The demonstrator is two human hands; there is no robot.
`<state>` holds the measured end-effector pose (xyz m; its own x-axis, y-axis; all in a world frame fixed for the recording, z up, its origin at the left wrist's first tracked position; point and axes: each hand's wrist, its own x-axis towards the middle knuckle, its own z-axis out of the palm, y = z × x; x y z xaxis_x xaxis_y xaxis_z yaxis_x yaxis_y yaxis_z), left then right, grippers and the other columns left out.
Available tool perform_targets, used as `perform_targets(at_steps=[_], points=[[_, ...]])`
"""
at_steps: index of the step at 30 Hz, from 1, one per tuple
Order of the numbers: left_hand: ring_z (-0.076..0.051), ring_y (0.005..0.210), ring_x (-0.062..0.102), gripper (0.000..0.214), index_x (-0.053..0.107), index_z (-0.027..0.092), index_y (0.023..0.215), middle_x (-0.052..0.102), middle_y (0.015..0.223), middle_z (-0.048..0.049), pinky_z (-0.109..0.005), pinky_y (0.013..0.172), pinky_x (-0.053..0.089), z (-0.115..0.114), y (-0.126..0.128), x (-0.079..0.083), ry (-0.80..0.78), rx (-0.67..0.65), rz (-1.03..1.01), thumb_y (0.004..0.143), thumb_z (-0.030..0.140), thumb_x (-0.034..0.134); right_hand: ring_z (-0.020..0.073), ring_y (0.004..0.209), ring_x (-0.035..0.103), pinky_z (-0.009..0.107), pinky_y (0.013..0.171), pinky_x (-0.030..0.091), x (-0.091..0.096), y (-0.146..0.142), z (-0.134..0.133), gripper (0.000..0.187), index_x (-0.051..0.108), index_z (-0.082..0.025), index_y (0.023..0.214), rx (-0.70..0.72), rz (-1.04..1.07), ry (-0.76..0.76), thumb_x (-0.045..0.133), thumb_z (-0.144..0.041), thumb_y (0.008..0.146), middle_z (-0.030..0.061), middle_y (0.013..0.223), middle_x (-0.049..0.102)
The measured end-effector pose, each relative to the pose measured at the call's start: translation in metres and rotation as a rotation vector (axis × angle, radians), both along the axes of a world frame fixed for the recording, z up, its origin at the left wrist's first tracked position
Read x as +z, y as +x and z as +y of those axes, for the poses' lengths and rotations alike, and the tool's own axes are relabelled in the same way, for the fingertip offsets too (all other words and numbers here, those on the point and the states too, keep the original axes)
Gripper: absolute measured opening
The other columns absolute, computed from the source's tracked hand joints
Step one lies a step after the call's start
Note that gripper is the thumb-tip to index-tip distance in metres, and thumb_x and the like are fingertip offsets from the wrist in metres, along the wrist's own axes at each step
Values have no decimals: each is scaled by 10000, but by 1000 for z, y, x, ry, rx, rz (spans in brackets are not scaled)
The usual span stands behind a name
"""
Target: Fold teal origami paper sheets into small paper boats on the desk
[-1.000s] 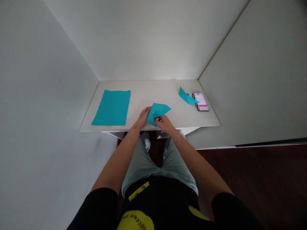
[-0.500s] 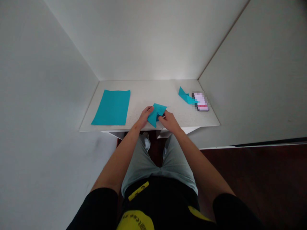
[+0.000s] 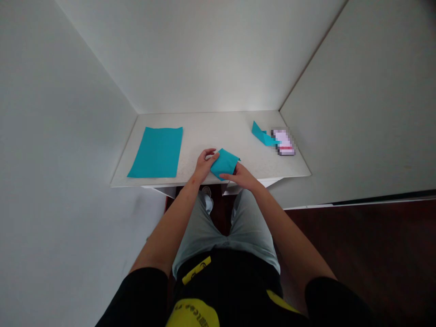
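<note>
A folded piece of turquoise paper (image 3: 225,162) is held between my two hands above the front edge of the white tabletop. My left hand (image 3: 205,164) pinches its left side, thumb on top. From the right, my right hand (image 3: 241,176) grips the lower right edge, its thumb lying across the near face and the other fingers partly hidden behind or inside the paper. The paper shows a broad, roughly four-sided face, with a small point at its right corner.
A flat turquoise sheet (image 3: 156,152) lies on the left of the white tabletop (image 3: 218,127). At the right sit a folded turquoise paper shape (image 3: 263,136) and a pixelated phone-like object (image 3: 284,142), close together. Walls enclose the tabletop at the back and both sides.
The folded paper has gone from a creased shape with a downward point to a broader, flatter face. My right thumb has shifted left across it; my left fingers have spread slightly.
</note>
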<state>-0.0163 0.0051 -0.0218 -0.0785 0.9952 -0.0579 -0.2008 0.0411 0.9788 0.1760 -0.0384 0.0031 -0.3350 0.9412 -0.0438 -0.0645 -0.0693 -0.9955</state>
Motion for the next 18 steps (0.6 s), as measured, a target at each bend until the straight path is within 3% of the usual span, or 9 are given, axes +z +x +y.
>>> perform_targets(at_steps=[4,8,11,15,18], points=[[-183,874,660,569,767,207,1118,715,1111,-71,-283,720,524,0,-1,2,-2,5,-4,709,544,972,274,1057,749,521,1069,582,-17,-2,-2,541,767,-248,1183,-46,-56,10,951,-398,697,48,1162,823],[-188,882,656,533,772,207,1093,716,1084,-67,-287,728,518,1,0,0,3,45,-19,717,528,971,283,1119,737,527,1094,557,-27,-4,-5,569,750,-244,1240,-56,-81,36,913,-398,717,71,1253,802],[-189,884,645,491,774,211,1077,716,1070,-64,-294,753,514,2,1,0,5,74,-17,730,504,962,289,1124,724,525,1104,541,-29,-4,-8,526,761,-236,1215,-71,-180,98,891,-385,729,73,1243,802],[-198,905,650,457,771,212,1070,716,1069,-64,-311,792,520,2,1,0,1,80,-13,752,490,945,277,977,720,496,1009,579,-28,0,-11,394,788,-222,1090,-9,-302,130,872,-375,736,51,1067,822],[-197,917,658,454,772,212,1066,725,1078,-64,-310,805,528,2,0,-1,5,71,-20,758,500,939,274,981,724,486,995,593,-27,2,-11,474,769,-223,1122,-3,-195,85,901,-362,689,49,1071,823]])
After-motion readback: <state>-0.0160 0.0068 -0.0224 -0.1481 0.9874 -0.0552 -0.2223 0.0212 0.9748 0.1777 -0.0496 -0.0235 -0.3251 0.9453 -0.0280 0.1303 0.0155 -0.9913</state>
